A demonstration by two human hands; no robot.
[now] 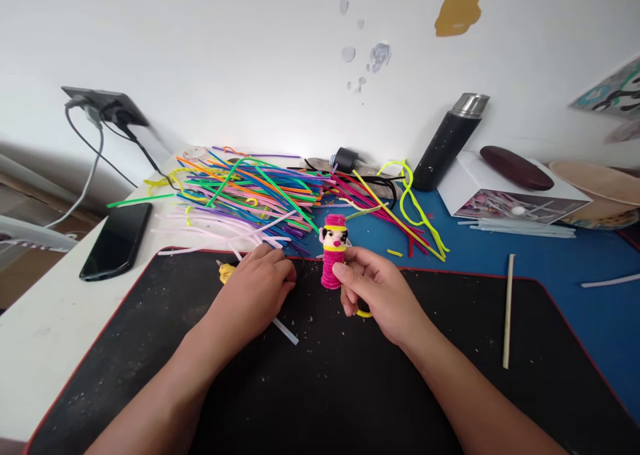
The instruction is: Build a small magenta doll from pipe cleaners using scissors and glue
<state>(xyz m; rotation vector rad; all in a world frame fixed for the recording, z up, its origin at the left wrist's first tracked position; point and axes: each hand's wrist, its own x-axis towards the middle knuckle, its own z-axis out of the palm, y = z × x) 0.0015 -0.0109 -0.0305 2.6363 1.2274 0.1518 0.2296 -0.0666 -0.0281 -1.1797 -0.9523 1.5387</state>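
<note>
In my right hand [377, 285] is a small pipe-cleaner doll [332, 268], held upright between thumb and fingers. It has a bright pink body and hat, yellow bands and a white face with black and pink details. A yellow loop [364, 314] shows below that hand's fingers. My left hand [265, 275] is closed with curled fingers over a yellow glue gun [227, 272], mostly hidden by the hand. Its metal tip points to the upper left. A translucent glue stick [286, 332] sticks out below the same hand, over the black mat [325, 388].
Behind my hands lies a heap of coloured pipe cleaners [250, 188]. A phone [116, 242] is at left, a thin wooden stick [509, 312] at right. A black flask [450, 142], a white box [520, 195] and more glue sticks [517, 227] stand or lie at the back right.
</note>
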